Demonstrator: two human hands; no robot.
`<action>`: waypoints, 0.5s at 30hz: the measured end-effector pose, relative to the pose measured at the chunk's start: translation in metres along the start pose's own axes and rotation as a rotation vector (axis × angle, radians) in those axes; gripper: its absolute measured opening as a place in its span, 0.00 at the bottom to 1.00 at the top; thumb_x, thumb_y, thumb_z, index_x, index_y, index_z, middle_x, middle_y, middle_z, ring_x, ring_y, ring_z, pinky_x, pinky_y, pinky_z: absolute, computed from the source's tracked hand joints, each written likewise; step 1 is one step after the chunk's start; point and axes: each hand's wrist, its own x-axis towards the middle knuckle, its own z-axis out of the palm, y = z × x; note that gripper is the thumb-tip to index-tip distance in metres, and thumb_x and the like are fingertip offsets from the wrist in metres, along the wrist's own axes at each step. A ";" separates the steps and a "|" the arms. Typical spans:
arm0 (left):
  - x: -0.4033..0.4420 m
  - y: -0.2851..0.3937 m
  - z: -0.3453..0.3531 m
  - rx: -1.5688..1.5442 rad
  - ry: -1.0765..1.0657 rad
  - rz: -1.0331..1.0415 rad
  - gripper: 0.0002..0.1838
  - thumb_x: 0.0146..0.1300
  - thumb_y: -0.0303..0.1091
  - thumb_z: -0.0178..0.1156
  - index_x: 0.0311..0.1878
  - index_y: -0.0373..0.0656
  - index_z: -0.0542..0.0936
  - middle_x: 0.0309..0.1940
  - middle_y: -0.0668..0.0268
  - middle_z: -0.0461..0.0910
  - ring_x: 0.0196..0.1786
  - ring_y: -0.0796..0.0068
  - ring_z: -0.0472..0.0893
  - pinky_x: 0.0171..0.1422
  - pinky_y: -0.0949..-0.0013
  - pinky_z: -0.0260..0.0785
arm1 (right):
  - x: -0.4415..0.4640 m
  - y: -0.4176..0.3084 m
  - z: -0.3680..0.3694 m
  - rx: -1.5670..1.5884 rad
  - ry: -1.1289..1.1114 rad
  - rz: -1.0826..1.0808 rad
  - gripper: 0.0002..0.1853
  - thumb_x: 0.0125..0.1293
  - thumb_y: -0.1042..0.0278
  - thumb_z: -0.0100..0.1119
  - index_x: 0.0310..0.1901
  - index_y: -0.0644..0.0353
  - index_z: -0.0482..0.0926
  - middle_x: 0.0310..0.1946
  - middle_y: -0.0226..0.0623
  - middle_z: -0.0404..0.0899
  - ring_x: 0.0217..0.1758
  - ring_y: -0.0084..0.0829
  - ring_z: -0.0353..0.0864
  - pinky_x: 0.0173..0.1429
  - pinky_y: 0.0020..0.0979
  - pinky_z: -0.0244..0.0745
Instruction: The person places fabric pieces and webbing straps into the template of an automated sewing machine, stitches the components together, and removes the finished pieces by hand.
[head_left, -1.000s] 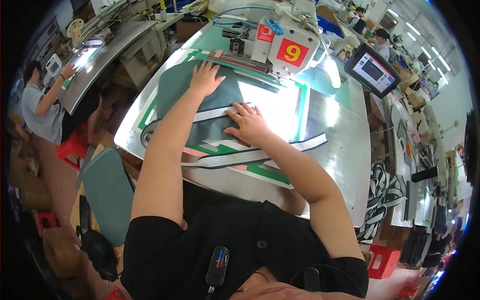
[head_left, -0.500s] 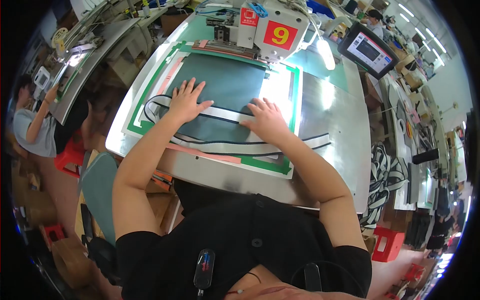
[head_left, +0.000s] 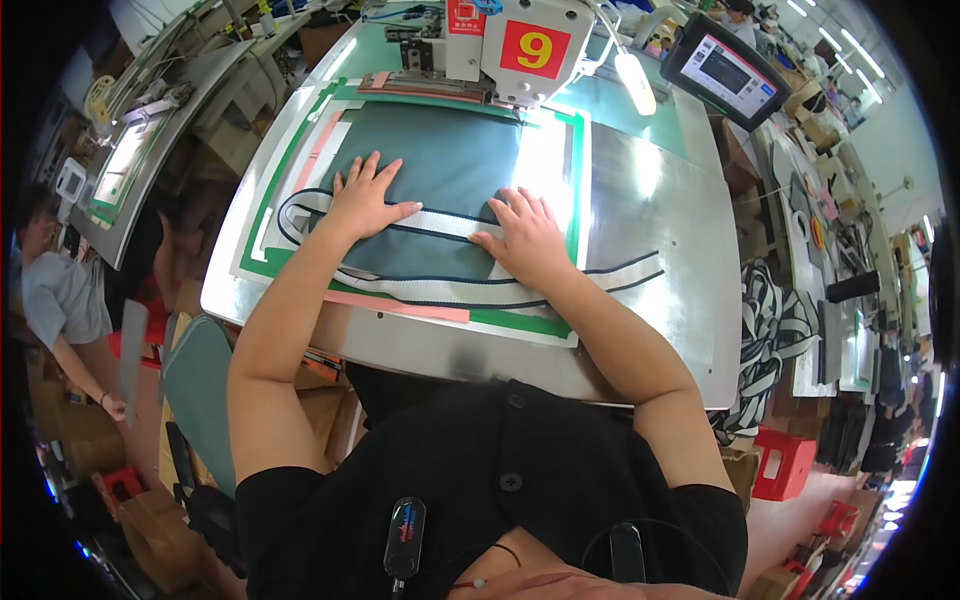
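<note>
A dark green fabric panel [head_left: 440,150] lies flat on the framed template [head_left: 584,200] under the sewing machine head [head_left: 530,50]. Across the panel runs a white strap with dark edges [head_left: 445,222]; it loops at the left and comes back along the front, its loose end at the right on the metal table. My left hand [head_left: 368,198] rests on the panel and the strap's left part, fingers spread. On the panel's right edge, at the strap, lies my right hand [head_left: 526,232], palm down with thumb apart from the fingers.
A screen [head_left: 725,70] stands at the back right, beside a lit lamp [head_left: 634,84]. Striped straps [head_left: 765,340] hang at the table's right. Green panels [head_left: 200,385] lie at the lower left. A co-worker [head_left: 65,300] sits at the far left.
Since the first frame, my left hand has moved back toward me, and the panel now lies straighter. My right hand has shifted slightly. The co-worker's arm has dropped from the other table, holding a flat piece.
</note>
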 end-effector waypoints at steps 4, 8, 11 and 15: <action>0.001 0.001 -0.004 -0.018 -0.027 -0.023 0.46 0.50 0.67 0.57 0.69 0.56 0.57 0.72 0.57 0.46 0.74 0.53 0.44 0.73 0.44 0.34 | 0.001 0.000 0.002 -0.003 -0.008 0.018 0.31 0.60 0.42 0.53 0.56 0.61 0.71 0.61 0.44 0.64 0.67 0.45 0.58 0.68 0.44 0.52; 0.002 0.001 -0.004 -0.020 -0.024 -0.028 0.46 0.50 0.66 0.58 0.69 0.56 0.57 0.72 0.56 0.46 0.74 0.53 0.44 0.72 0.43 0.35 | 0.003 0.001 0.004 -0.005 0.008 0.030 0.32 0.60 0.42 0.52 0.56 0.61 0.71 0.61 0.44 0.64 0.67 0.45 0.58 0.67 0.42 0.53; 0.000 0.004 -0.006 -0.022 -0.034 -0.041 0.46 0.50 0.66 0.58 0.69 0.55 0.58 0.72 0.56 0.46 0.74 0.53 0.45 0.72 0.43 0.35 | 0.003 0.001 0.003 -0.010 0.005 0.032 0.32 0.60 0.42 0.52 0.56 0.61 0.71 0.61 0.45 0.64 0.67 0.45 0.58 0.67 0.43 0.53; 0.002 0.001 -0.003 -0.025 -0.018 -0.028 0.44 0.51 0.65 0.57 0.69 0.55 0.59 0.72 0.56 0.47 0.73 0.52 0.45 0.72 0.42 0.36 | 0.003 0.000 0.004 -0.022 0.000 0.039 0.32 0.60 0.42 0.52 0.56 0.61 0.70 0.61 0.45 0.64 0.68 0.45 0.57 0.68 0.43 0.52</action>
